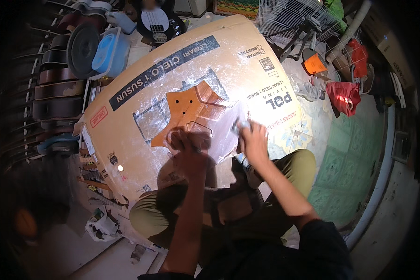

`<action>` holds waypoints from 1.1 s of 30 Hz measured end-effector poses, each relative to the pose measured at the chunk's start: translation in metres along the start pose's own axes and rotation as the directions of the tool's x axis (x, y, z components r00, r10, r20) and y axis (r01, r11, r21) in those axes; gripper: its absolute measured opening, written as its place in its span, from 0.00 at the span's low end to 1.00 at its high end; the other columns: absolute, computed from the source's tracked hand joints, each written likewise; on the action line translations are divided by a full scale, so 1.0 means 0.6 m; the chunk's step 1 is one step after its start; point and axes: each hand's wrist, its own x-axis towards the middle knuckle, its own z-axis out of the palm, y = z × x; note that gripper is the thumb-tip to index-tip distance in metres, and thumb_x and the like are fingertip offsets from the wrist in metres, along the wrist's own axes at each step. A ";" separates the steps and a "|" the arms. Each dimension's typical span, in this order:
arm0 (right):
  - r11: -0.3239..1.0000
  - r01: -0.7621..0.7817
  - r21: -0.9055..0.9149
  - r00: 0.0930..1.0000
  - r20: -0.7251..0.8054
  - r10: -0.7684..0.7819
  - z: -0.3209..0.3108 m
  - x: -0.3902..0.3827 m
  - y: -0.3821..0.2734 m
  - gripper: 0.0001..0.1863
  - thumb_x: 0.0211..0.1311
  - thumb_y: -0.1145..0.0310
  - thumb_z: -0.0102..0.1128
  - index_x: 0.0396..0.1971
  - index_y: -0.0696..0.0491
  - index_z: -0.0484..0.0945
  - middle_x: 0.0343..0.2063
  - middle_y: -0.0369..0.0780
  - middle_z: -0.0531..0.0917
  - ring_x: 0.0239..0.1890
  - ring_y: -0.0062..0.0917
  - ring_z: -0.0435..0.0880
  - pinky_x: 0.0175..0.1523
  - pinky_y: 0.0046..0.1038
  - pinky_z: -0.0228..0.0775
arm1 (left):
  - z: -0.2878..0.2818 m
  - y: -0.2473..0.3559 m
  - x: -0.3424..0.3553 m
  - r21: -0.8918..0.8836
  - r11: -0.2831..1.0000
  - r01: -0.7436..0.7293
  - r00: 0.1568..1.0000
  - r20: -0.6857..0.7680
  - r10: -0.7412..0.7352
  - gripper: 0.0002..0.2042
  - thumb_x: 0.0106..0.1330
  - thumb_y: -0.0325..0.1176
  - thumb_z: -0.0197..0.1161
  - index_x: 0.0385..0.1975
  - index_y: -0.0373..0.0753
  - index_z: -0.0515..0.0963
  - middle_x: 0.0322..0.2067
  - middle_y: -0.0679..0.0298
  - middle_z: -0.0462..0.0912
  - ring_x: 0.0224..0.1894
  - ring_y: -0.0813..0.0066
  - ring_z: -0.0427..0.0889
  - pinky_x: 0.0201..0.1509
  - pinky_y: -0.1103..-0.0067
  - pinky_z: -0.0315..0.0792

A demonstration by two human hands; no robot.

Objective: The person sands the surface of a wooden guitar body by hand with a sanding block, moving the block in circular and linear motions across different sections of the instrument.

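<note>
A wooden electric guitar body (203,109) lies on a cardboard sheet, glossy orange-brown at its left and upper part and pale, dusty toward the right. It has pocket cut-outs and several small dark holes. My left hand (187,145) grips its near left edge, with the fingertips partly in shadow. At the dusty right part of the body, my right hand (253,141) is closed round a small grey pad (239,125). That pad is partly covered by the fingers, so its exact kind cannot be made out.
The printed cardboard sheet (154,84) spreads under the guitar body, streaked with pale dust. Several guitars (56,91) hang in a row on the left, beside a blue tub (108,51). A banjo-like instrument (155,21), a wire cage (284,16) and a red bag (344,97) stand beyond.
</note>
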 end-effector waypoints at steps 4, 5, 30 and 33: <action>0.978 -0.207 -0.029 0.977 -0.061 0.205 0.024 0.008 -0.008 0.22 0.61 0.75 0.61 0.56 0.44 0.81 0.55 0.49 0.78 0.51 0.50 0.75 0.56 0.48 0.67 | -0.002 0.003 -0.001 0.002 0.999 0.036 0.999 -0.011 -0.036 0.39 0.64 0.49 0.61 0.73 0.35 0.63 0.74 0.39 0.57 0.74 0.27 0.54 0.74 0.44 0.56; 0.995 -0.086 -0.048 0.995 -0.046 0.084 0.032 -0.046 -0.014 0.22 0.60 0.74 0.62 0.55 0.43 0.82 0.56 0.48 0.78 0.52 0.49 0.75 0.58 0.48 0.66 | 0.000 0.006 0.006 -0.017 0.999 0.047 0.999 -0.014 -0.047 0.38 0.65 0.51 0.60 0.72 0.35 0.63 0.73 0.39 0.58 0.74 0.26 0.54 0.74 0.44 0.56; 0.742 -0.319 0.590 0.892 -0.079 0.446 -0.172 -0.058 0.118 0.23 0.59 0.73 0.67 0.55 0.57 0.76 0.53 0.50 0.80 0.57 0.45 0.78 0.65 0.41 0.68 | 0.097 0.120 -0.060 0.097 0.960 -0.263 0.964 0.072 0.257 0.45 0.69 0.59 0.56 0.72 0.23 0.57 0.77 0.41 0.51 0.80 0.45 0.44 0.81 0.48 0.34; 0.557 -0.336 0.760 0.807 -0.073 0.586 -0.172 -0.049 0.131 0.24 0.58 0.76 0.68 0.55 0.58 0.76 0.54 0.49 0.80 0.59 0.43 0.79 0.66 0.38 0.68 | 0.131 0.239 0.004 0.082 0.956 -0.283 0.958 -0.024 0.286 0.45 0.68 0.60 0.57 0.71 0.23 0.60 0.76 0.40 0.54 0.80 0.46 0.45 0.81 0.48 0.35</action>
